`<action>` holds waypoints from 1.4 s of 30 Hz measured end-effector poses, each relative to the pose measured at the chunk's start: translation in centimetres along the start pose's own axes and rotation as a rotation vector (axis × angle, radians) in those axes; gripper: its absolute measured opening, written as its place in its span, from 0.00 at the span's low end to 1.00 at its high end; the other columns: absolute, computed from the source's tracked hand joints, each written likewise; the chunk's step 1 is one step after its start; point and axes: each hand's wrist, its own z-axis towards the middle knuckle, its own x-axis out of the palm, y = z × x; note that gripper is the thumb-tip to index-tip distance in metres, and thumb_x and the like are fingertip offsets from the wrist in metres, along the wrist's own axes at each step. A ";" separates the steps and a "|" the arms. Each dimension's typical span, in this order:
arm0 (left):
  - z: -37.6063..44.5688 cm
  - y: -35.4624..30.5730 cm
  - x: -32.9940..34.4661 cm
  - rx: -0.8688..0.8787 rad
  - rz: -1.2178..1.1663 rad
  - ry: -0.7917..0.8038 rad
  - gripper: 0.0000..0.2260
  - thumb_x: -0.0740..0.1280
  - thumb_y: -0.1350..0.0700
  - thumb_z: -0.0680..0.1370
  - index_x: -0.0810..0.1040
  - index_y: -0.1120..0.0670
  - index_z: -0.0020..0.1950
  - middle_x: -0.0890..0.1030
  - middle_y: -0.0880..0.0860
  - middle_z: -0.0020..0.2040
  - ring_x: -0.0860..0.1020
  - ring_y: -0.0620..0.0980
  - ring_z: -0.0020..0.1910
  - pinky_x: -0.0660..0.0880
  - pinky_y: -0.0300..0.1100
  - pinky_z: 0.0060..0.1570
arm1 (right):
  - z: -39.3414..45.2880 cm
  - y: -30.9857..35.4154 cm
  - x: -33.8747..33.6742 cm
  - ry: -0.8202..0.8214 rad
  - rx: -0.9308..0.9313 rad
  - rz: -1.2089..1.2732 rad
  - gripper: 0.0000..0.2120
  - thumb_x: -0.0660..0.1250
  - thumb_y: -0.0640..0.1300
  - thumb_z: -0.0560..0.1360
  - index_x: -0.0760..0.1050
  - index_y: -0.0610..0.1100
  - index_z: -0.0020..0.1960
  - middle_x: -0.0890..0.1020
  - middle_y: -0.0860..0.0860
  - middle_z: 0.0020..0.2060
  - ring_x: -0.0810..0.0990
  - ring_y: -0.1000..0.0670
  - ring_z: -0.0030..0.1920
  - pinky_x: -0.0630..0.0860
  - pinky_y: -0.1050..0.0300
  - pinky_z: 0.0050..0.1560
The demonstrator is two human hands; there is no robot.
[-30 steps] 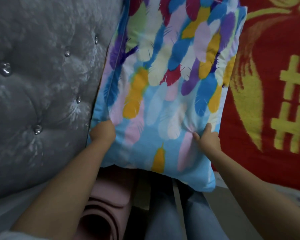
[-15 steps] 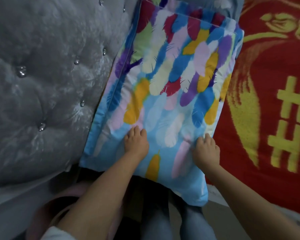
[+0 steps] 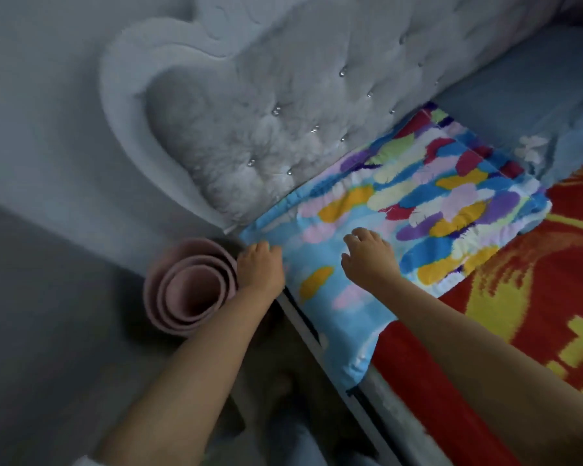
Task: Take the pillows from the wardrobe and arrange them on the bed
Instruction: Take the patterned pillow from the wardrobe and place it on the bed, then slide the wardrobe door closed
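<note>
The feather-print pillow (image 3: 418, 203), light blue with many coloured feathers, lies flat on the bed at the foot of the grey tufted headboard (image 3: 266, 129). Its near end hangs a little over the bed's side. My left hand (image 3: 260, 267) is at the pillow's near left corner with its fingers curled down over the edge; whether it grips is hidden. My right hand (image 3: 367, 257) rests palm down on the pillow, fingers slightly apart. A grey-blue pillow (image 3: 519, 92) lies beyond it along the headboard.
A red blanket with yellow patterns (image 3: 535, 297) covers the bed to the right. A rolled pink mat (image 3: 189, 290) stands on the floor between headboard and wall, just left of my left hand. The bed's side rail (image 3: 320, 334) runs below the pillow.
The pillow has gone from leaning upright against the headboard to lying flat on the bed. My left hand moved from the pillow's face to its near left corner; my view pulled back.
</note>
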 end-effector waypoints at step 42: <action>-87.9 56.4 -0.9 -1.432 0.021 -0.236 0.13 0.59 0.56 0.78 0.74 0.61 0.58 0.76 0.59 0.58 0.73 0.57 0.58 0.74 0.46 0.50 | -58.0 84.2 11.9 -0.221 -1.751 -0.192 0.15 0.58 0.43 0.77 0.72 0.37 0.60 0.75 0.41 0.59 0.70 0.42 0.62 0.70 0.49 0.59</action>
